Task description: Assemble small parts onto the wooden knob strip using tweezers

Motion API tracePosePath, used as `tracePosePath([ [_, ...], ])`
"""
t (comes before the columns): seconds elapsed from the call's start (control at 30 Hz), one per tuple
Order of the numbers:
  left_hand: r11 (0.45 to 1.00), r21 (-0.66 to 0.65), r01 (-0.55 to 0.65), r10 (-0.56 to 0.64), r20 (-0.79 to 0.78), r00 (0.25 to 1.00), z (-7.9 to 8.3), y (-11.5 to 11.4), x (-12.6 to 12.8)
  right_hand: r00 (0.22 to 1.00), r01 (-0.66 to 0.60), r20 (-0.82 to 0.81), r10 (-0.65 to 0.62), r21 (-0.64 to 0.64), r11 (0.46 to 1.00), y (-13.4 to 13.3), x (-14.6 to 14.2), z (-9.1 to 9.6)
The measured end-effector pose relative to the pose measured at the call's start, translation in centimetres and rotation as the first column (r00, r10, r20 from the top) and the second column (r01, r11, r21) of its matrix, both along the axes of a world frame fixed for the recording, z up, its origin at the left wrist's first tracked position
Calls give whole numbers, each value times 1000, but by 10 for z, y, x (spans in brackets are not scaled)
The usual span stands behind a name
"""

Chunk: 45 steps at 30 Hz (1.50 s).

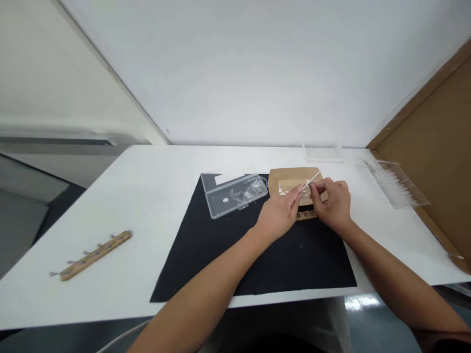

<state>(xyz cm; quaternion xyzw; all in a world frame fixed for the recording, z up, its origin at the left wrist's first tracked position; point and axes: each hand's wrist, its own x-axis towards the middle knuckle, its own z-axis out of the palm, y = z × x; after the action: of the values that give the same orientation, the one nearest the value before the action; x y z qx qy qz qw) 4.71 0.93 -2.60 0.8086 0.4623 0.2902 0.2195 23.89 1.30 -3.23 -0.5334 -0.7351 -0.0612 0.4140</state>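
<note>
My left hand [276, 214] is closed around a thin pale stick [315, 176], which slants up and to the right from its fingertips. Close beside it, my right hand [334, 202] is pinched, its thumb and finger near the stick; whatever lies between them is too small to make out. Both hands are over a brown tray-like sheet [290, 173] scattered with small white bits. Partly hidden below them is a wooden strip with metal clips [306, 215]. To the left, an open clear plastic box [218, 208] contains several clear nail-tip-like pieces.
A black mat [294, 264] lies under the work on a white table [147, 196]. Another wooden strip with clips [96, 255] rests at the left. A shallow clear tray [322, 154] and clear packets [395, 184] are at the back right, near a brown cardboard panel [437, 132].
</note>
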Motion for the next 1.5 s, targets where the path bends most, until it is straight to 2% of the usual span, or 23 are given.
tracePosePath([
  [0.13, 1000, -1, -3, 3, 0, 1000, -1, 0, 0, 997, -71, 31, 73, -51, 996, -1, -2, 2],
  [0.27, 1000, -1, -7, 7, -8, 1000, 0, 0, 1, 1000, 21, -8, -21, -18, 1000, 0, -2, 2],
  [0.43, 1000, -7, -6, 6, -28, 1000, 2, -1, 0, 997, -76, 9, 77, -43, 996, 0, -1, 1],
  [0.57, 1000, -2, -9, 9, -27, 1000, 1, 0, 0, 1000, 13, -26, -13, -12, 1000, 0, -1, 2],
  [0.7, 1000, 4, 0, 0, -19, 1000, -1, 0, 1, 998, -66, 3, 66, -53, 996, -2, -2, 1],
  [0.87, 1000, 0, -1, 1, -41, 999, 0, 0, 0, 999, -3, -32, 2, -20, 1000, -1, -2, -1],
  [1.03, 1000, 7, 0, 1, -25, 1000, 0, -1, 0, 996, -84, -18, 83, -72, 994, -2, -2, -1],
  [1.2, 1000, 2, 2, -2, 0, 1000, -1, -1, 1, 1000, 1, -29, -1, -24, 1000, 0, 0, 0],
  [1.37, 1000, -1, 1, -1, 14, 1000, -1, 0, 0, 995, -100, 13, 101, -70, 993, -2, -1, 0],
  [1.5, 1000, 3, -4, 4, 30, 1000, -2, 0, 1, 999, -39, 6, 39, -45, 998, -2, -1, 0],
])
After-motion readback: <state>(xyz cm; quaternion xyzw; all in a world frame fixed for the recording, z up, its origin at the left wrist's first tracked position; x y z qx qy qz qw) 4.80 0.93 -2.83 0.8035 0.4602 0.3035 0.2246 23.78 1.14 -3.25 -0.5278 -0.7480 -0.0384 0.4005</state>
